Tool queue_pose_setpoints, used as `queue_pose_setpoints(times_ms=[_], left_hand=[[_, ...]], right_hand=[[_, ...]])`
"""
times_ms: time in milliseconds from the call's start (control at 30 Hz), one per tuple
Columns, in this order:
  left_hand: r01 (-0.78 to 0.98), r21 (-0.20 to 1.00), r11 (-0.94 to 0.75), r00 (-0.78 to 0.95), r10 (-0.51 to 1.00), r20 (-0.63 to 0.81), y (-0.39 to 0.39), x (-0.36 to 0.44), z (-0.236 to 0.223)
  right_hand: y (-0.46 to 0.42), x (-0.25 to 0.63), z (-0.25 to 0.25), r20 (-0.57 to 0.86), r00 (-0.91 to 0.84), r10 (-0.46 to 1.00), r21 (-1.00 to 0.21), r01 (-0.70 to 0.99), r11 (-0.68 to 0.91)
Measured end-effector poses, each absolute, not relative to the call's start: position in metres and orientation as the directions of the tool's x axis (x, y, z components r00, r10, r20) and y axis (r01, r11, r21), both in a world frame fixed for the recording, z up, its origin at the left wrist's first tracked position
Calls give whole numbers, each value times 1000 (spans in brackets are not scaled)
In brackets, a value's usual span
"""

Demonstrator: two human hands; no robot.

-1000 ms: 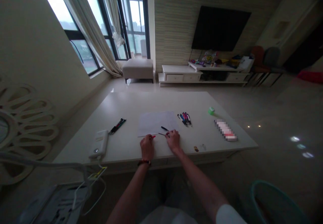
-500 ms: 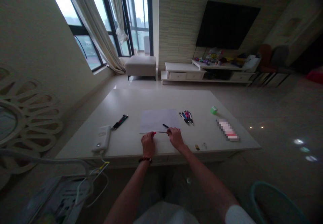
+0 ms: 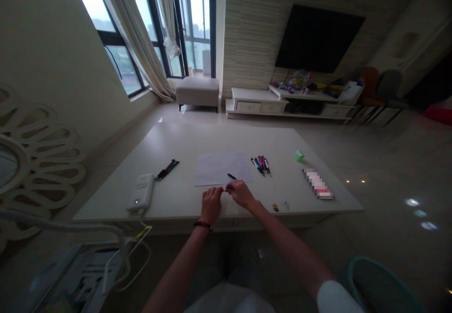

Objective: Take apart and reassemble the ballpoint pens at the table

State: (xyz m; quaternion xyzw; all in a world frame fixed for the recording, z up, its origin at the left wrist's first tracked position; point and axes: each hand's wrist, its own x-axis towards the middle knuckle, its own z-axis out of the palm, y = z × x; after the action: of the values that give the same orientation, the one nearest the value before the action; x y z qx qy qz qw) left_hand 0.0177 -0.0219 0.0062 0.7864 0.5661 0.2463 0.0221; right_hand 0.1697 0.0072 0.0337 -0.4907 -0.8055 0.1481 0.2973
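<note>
And the left hand (image 3: pixel 211 205) has a red piece (image 3: pixel 222 189) pinched at its fingertips, between both hands, seemingly crosswise; the right hand (image 3: pixel 240 194) curls close beside, its hold unclear, black piece (image 3: pixel 231 176) just beyond.

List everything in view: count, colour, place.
Table: one, white, centre
Paper: one, white, mid-table
Black pen part: one, on the paper
Red piece: one, between the hands
Right-side pens: several, mixed colours
Left-side pens: few, dark
Corded device: one, white, table's left
Block: one, green, table's right
Pixelated item: one, pink-white, below block
Small bits: two, brown and clear, near edge
Stool: one, grey, by window
Curtains: two, pale, at window
Television: one, black, wall
Cabinet: one, white, beneath; clutter on top
Chairs: two, orange and grey, far right
Tub: one, teal, lower right
Left hand, right hand: bare, fingertips close together
</note>
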Motion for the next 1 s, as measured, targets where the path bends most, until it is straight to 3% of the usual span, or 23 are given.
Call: queue_pose_setpoints(times_ms=[133,267,333,467,567,733,833,1000], left_hand=[[881,289,-376,279,904,324,-21,18,5],[858,414,-303,153,922,356,-19,17,-2],[827,495,-266,57,916,397,-18,15,-6],[758,573,-311,-7,875,485,-17,14,-13],[754,557,-347,20,860,509,-18,14,-13],[834,460,-305,77,890,449,-21,15,-6],[861,431,-270,80,909,409,-22,15,-2],[881,389,-268,110,918,382,-21,16,0]], right_hand=[[10,171,35,322,-355,878,-631,611,478],[27,190,26,343,-174,923,-723,578,378],[38,199,19,346,-97,933,-676,664,319],[54,204,5,274,-166,947,-505,814,288],[59,197,0,216,-187,958,-421,868,264],[63,185,1,217,-177,960,-388,887,251],[56,185,6,254,-156,955,-497,826,267],[25,191,17,225,-156,962,-831,485,273]])
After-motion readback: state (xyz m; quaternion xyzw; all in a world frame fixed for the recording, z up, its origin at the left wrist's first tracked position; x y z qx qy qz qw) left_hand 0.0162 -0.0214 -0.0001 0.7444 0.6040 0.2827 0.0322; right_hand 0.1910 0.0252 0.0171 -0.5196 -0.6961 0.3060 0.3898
